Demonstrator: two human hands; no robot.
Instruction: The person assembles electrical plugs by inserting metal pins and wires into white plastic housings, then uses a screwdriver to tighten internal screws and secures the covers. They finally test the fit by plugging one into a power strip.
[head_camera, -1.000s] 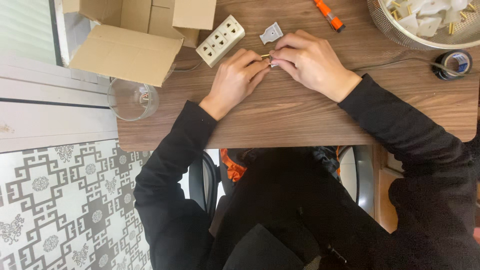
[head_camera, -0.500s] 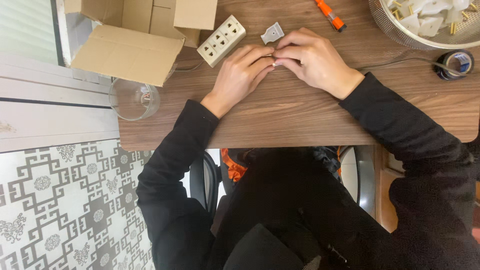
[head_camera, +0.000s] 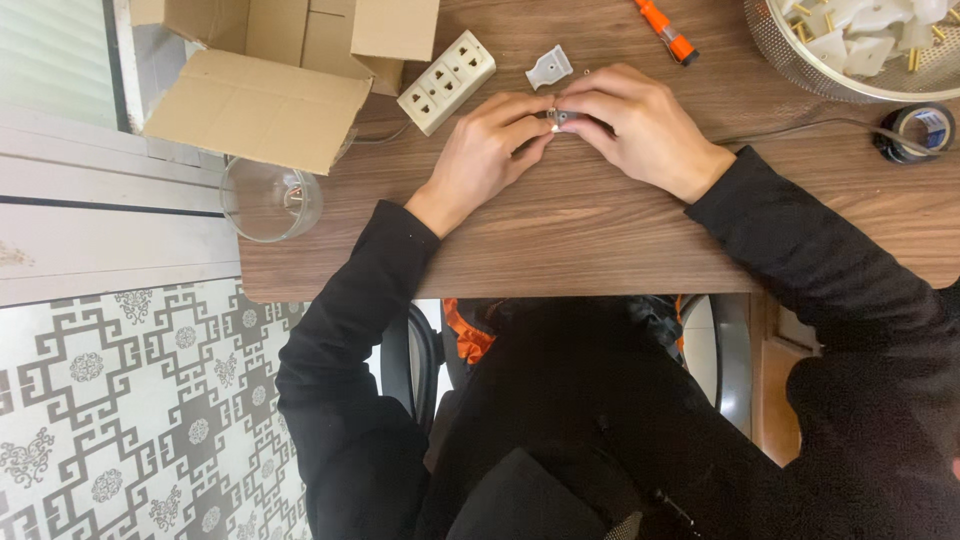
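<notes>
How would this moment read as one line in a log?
left hand: pinching small part | right hand: pinching same part | nearby: white plug cover, socket strip | surface: wooden table

A: What is hidden? The small part (head_camera: 556, 117) between the fingertips is mostly covered, too small to tell its kind.
B: At one o'clock, the metal bowl (head_camera: 800, 70) is cut by the top edge; the cardboard box (head_camera: 260, 100) at eleven o'clock too.
</notes>
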